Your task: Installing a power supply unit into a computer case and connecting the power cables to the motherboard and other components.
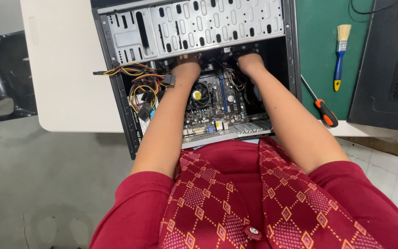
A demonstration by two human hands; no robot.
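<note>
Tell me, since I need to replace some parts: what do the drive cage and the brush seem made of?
Drive cage: apparently bare sheet metal, dull grey, punched with slots. Brush: pale bristles, metal band, glossy blue-and-yellow handle, plastic or painted wood.

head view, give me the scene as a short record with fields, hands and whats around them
setting: open computer case lying on a white table
left hand: left hand reaches under the perforated drive cage; fingers hidden
right hand: right hand reaches under the same cage; fingers hidden
inside case: motherboard with round cooler fan, bundle of coloured cables at left
beside case: paintbrush with blue and yellow handle on a green mat, screwdriver with orange and black handle
</note>
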